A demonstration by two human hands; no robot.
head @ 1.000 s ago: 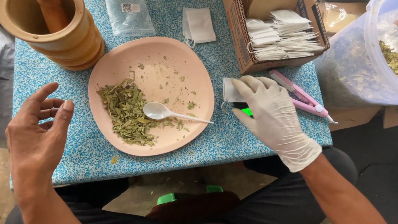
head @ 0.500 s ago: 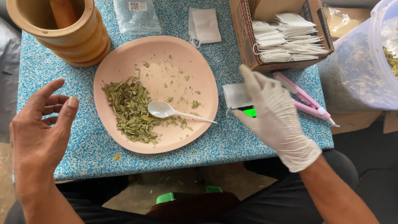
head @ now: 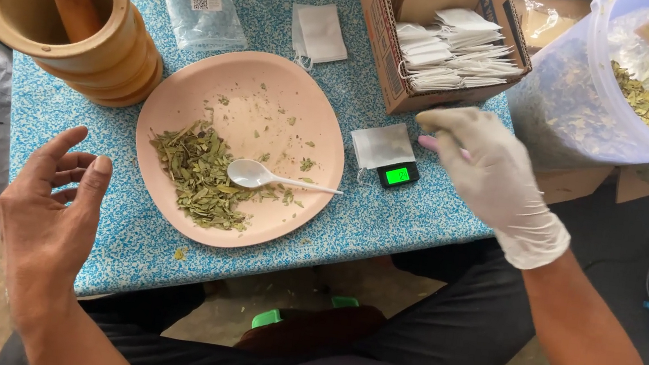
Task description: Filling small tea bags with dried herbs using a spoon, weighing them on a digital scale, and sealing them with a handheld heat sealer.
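Both hands are empty: the bare left hand (head: pixel 49 210) hovers half-curled at lower left of the frame, while the gloved right hand (head: pixel 490 174), fingers loosely bent, hangs right of centre, over a pink tool (head: pixel 428 143), beside the small scale (head: pixel 396 174) with a white sachet (head: pixel 382 145) on the bench (head: pixel 136 242).

One camera sat on the person's head and looked straight down, close over the blue desk (head: pixel 385 223), with both hands and lap in view.
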